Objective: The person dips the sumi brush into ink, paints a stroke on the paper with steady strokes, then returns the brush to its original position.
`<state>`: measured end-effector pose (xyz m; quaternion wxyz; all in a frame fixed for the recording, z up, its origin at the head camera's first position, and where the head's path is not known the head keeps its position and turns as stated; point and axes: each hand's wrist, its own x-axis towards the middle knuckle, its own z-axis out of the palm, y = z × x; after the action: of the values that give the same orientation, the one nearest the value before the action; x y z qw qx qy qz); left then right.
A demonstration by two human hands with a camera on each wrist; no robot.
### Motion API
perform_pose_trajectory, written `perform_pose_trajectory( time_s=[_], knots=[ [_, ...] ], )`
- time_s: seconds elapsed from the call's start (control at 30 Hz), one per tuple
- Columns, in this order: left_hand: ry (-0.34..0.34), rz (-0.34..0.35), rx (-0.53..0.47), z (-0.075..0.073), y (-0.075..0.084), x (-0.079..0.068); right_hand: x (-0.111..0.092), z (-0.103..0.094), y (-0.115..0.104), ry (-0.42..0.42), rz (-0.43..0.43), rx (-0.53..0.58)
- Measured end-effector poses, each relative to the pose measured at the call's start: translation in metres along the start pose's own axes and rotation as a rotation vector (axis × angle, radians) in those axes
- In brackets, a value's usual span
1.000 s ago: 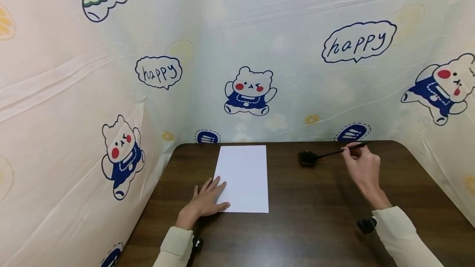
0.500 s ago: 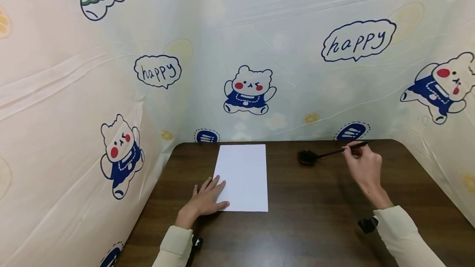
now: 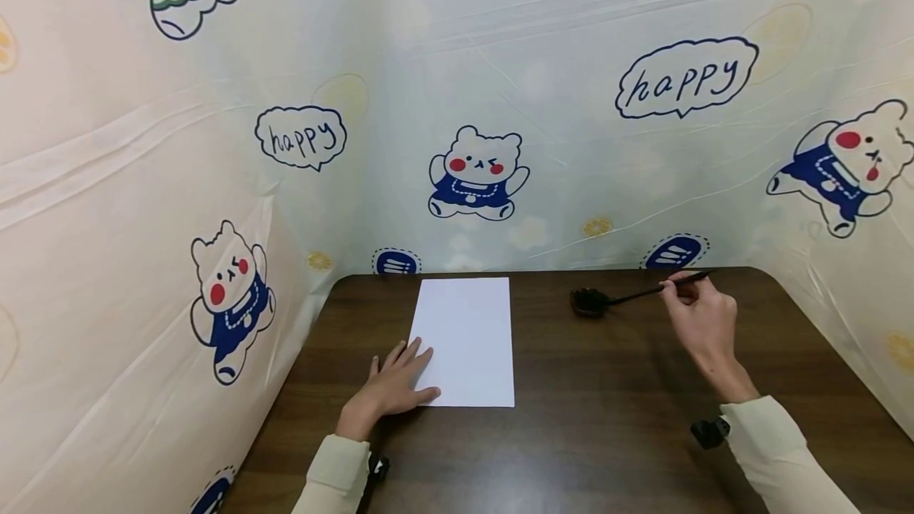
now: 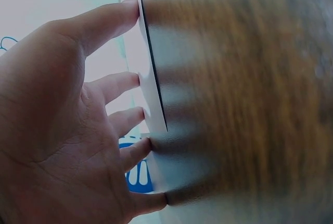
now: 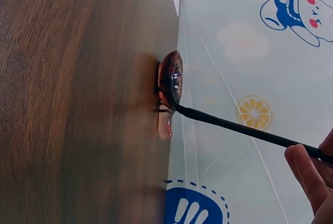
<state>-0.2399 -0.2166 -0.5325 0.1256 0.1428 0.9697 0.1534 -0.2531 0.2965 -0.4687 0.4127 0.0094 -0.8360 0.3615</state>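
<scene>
My left hand lies with spread fingers over the lower left edge of a blank white sheet of paper. In the left wrist view, some fingertips press on the paper and the others touch the table beside it. My right hand pinches a slender black brush near its upper end. The brush slants down to the left, and its tip is at a small dark dish. The right wrist view shows this dish as amber, glossy and see-through, with a short handle; the brush tip meets its rim.
The dark wooden table has rounded far corners. A pale cloth with printed bears and "happy" bubbles stands along the far edge and both sides. A black wrist camera sits below my right sleeve.
My right hand has shifted very slightly to the right, with the brush tip staying at the dish. The left hand and the paper have kept their places.
</scene>
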Motion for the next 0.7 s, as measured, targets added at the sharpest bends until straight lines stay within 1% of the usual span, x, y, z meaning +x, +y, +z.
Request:
perform_pose_trajectory(
  time_s=[0.3,0.47,0.7],
  knots=[
    [-0.001,-0.003,0.01,0.0,-0.001,0.002,0.001,-0.004,-0.001,0.013,-0.009,0.006],
    [-0.003,0.001,0.0,0.0,-0.001,0.001,0.002,-0.006,-0.005,0.04,-0.004,0.022],
    [0.002,-0.002,0.007,0.0,0.0,0.0,0.003,-0.005,-0.01,0.064,0.006,0.051]
  ],
)
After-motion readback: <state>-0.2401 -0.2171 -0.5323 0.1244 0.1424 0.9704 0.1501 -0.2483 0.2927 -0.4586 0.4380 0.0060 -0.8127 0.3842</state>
